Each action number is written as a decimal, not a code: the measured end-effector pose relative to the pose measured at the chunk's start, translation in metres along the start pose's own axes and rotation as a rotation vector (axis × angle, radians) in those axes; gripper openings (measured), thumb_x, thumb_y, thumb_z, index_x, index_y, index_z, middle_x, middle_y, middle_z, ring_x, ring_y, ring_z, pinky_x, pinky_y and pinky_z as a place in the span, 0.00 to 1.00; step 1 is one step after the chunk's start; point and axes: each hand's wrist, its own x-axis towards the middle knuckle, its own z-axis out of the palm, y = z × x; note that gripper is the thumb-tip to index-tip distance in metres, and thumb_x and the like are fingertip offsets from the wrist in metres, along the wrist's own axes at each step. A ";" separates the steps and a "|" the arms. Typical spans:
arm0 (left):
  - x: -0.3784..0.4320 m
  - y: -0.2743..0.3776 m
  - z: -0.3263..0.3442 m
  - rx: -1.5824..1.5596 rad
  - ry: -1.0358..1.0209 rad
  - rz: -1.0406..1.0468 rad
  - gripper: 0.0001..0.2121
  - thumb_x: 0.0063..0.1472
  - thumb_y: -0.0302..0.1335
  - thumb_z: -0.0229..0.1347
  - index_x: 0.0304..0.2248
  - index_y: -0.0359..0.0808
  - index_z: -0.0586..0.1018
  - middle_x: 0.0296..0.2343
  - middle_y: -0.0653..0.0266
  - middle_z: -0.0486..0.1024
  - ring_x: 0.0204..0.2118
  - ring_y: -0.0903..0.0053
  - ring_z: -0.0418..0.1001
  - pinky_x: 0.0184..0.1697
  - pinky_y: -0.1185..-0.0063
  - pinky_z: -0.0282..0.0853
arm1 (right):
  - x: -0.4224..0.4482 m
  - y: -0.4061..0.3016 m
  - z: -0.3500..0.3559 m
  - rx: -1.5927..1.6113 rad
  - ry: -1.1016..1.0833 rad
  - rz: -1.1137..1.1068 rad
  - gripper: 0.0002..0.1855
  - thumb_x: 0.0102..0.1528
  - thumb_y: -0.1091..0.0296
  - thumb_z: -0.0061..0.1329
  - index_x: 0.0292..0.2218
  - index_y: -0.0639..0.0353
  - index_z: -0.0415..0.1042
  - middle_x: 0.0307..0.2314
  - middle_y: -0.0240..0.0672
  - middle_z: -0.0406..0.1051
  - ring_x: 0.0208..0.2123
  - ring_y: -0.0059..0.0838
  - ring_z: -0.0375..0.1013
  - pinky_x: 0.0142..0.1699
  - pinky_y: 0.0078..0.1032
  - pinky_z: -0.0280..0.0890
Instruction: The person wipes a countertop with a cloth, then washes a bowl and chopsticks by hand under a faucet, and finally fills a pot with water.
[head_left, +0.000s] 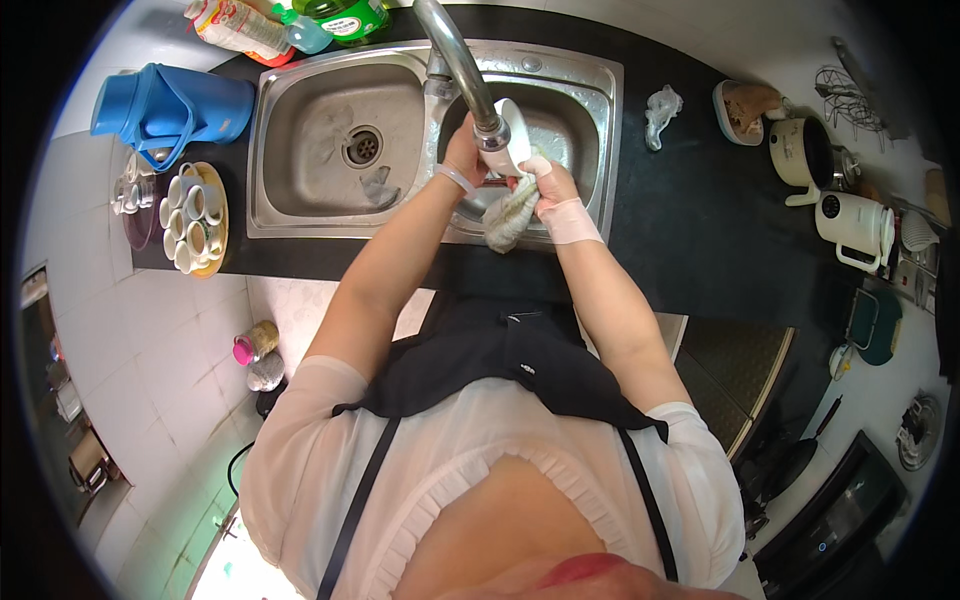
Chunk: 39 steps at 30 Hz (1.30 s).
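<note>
Both hands are over the right basin of a double steel sink (255, 202). My left hand (465, 156) grips a white bowl or dish (512, 129) by its left side, partly hidden behind the curved chrome faucet (459, 56). My right hand (551, 184), with a pale wrap around its wrist, holds a wet whitish cloth (510, 217) against the dish's lower edge. The cloth's bunched end hangs over the basin's near side. Something red shows between the hands; what it is cannot be told.
Left of the sink are a blue thermos jug (202, 105) and a yellow tray (219, 244) of white cups. Bottles (345, 15) stand behind. A crumpled plastic bag (663, 112), a food container (739, 124), a pot (799, 150) and a white kettle (851, 225) are at right.
</note>
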 end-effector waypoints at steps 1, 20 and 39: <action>-0.015 -0.001 0.018 0.088 0.064 -0.001 0.23 0.58 0.49 0.43 0.39 0.36 0.71 0.30 0.61 0.74 0.32 0.69 0.73 0.34 0.70 0.71 | 0.004 0.002 -0.001 -0.011 0.104 -0.157 0.18 0.41 0.77 0.45 0.38 0.66 0.66 0.27 0.39 0.69 0.25 0.30 0.70 0.29 0.24 0.67; 0.060 -0.068 -0.056 -0.043 0.823 -0.089 0.06 0.50 0.19 0.54 0.29 0.28 0.72 0.29 0.53 0.73 0.27 0.66 0.74 0.22 0.74 0.71 | -0.066 -0.023 -0.075 -0.187 0.143 -0.421 0.20 0.51 0.76 0.39 0.47 0.69 0.58 0.33 0.40 0.67 0.29 0.34 0.74 0.33 0.24 0.69; 0.113 -0.191 -0.087 -0.331 0.942 -0.484 0.12 0.61 0.38 0.44 0.29 0.37 0.69 0.26 0.63 0.70 0.32 0.69 0.70 0.34 0.65 0.67 | -0.104 -0.036 -0.065 -0.081 0.101 -0.461 0.24 0.51 0.75 0.36 0.50 0.69 0.53 0.42 0.46 0.63 0.39 0.39 0.70 0.45 0.32 0.65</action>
